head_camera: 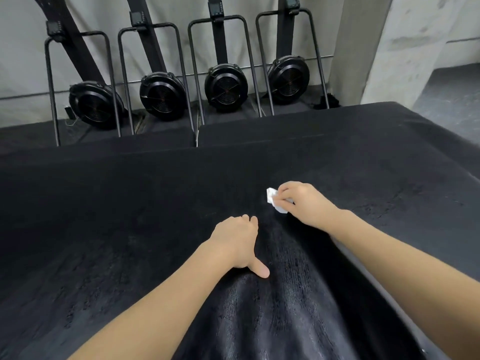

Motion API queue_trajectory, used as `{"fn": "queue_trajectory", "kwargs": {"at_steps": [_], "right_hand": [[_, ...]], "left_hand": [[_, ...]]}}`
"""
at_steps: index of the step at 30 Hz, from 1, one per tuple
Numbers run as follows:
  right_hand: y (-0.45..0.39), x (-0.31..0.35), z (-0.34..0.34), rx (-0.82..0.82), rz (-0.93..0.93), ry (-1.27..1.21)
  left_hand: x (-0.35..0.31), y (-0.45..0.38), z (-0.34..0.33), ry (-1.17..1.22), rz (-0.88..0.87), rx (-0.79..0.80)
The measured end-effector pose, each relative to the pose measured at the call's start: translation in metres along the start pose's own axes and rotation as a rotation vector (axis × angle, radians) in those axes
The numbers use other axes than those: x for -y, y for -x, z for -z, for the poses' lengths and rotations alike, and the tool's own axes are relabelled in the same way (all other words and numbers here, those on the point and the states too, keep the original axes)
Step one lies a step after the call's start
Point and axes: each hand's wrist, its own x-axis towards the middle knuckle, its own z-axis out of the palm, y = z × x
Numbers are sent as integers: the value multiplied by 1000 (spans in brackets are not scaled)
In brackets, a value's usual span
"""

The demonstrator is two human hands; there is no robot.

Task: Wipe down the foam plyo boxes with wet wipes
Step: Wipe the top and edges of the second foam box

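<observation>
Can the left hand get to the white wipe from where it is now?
Probably yes. The left hand rests on the black foam box, close to the wet wipe, with only bare box top between them. But the right hand already grips the wipe, so its fingers cover part of it.

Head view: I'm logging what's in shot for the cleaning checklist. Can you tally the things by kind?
Rowing machines stored upright along the wall: 4
Black foam plyo box top: 1
White wet wipe, held in the right hand: 1
Total: 6
</observation>
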Motion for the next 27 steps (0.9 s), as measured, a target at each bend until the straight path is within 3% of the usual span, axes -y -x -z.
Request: {"fn": "queue_trajectory", "kwargs": {"at_steps": [7, 13, 19, 27], "right_hand": [[-63, 2, 11, -31, -178, -21], [-10, 14, 8, -1, -90, -68], [-12, -10, -1, -53, 12, -50], [-130, -45, 2, -101, -17, 26]], "left_hand": [[1, -6, 19, -56, -26, -28], [24, -54, 52, -20, -24, -196], [41, -107, 59, 140, 87, 66], [47, -114, 50, 128, 45, 55]]}}
